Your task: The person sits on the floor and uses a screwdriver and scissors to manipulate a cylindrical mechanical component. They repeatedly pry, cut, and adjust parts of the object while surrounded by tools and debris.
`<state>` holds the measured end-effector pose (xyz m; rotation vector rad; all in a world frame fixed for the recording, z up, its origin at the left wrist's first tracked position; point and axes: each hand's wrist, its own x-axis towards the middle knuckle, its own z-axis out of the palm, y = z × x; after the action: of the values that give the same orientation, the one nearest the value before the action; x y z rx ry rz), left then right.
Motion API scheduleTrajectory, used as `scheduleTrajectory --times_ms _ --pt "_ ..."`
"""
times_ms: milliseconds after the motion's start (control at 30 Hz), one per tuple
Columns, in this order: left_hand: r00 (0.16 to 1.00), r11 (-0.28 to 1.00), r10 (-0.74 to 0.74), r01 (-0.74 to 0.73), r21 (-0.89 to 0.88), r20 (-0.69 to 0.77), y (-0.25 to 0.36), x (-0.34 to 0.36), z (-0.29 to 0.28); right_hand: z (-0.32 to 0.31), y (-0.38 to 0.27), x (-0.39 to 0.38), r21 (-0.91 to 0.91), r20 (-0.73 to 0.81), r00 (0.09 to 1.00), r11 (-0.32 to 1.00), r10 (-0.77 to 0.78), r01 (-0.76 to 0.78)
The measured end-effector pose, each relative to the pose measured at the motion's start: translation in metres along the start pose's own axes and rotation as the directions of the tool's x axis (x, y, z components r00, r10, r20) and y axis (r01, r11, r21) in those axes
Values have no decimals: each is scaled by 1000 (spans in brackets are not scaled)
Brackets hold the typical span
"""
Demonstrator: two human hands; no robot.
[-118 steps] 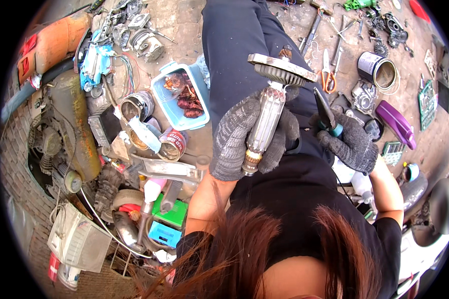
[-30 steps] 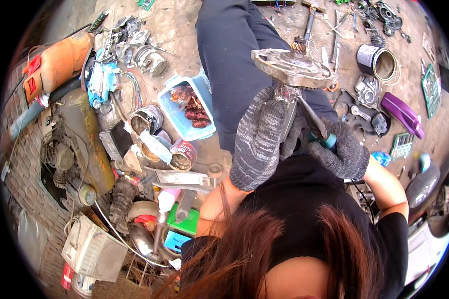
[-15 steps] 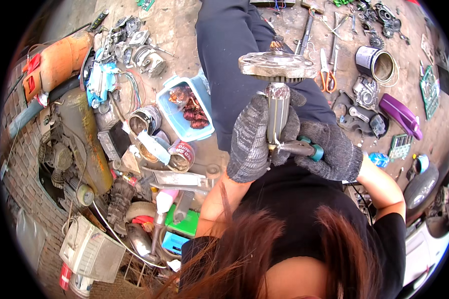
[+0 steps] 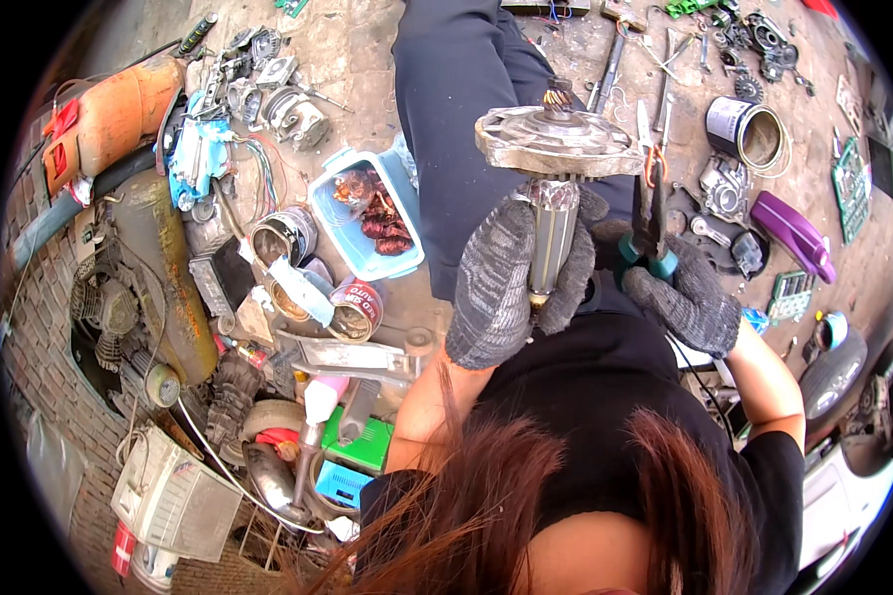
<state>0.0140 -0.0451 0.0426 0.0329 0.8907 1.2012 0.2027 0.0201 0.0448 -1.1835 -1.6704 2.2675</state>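
The rotor (image 4: pixel 551 243) is over the person's lap, gripped along its body by the gloved left hand (image 4: pixel 494 286), whose digits close on both sides of it. Its lower end shows between them, toward the body. The gloved right hand (image 4: pixel 690 302), to the right of the rotor, holds the pliers (image 4: pixel 653 226); their points face away from the person and stand slightly apart, as do the handles. The tips are close to the right edge of the plate (image 4: pixel 556 147) at the rotor's far end; whether they touch it cannot be told.

As for progress, the rotor looks only partly taken down, if at all: the plate is still on it and so is the gear (image 4: pixel 558 99) beyond. Both would remain to come off in any full stripping. Whether wire remains in the rotor's grooves is too small to tell. Left of the rotor, a blue tub (image 4: pixel 343 226) already holds copper-coloured coils (image 4: pixel 381 223), so some sorting of parts seems done; nothing shows that those coils belong to this rotor.

On the ground (image 4: pixel 362 104) right of the rotor lie scissors (image 4: pixel 643 124), an open can (image 4: pixel 730 127) and a purple handle-like piece (image 4: pixel 792 236).
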Motion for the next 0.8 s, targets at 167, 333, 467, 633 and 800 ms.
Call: scheduleTrajectory --times_ms 167,333,467,633,800 --pt "997 1000 -2 3 -10 72 1 4 -3 -2 -6 1 -224 94 995 974 45 -23" --pt "1000 1000 -7 7 -6 17 5 12 -1 -7 10 -3 -234 52 999 972 -11 23" --pt "989 998 -58 60 11 -138 10 13 -1 -23 7 -2 -265 32 997 963 67 -56" --pt "965 999 -36 34 -10 -259 7 22 2 -47 76 8 -46 -195 953 969 230 -243" --pt "987 998 -9 -2 -69 -159 3 38 20 -101 244 40 -498 -535 788 639 305 -586"
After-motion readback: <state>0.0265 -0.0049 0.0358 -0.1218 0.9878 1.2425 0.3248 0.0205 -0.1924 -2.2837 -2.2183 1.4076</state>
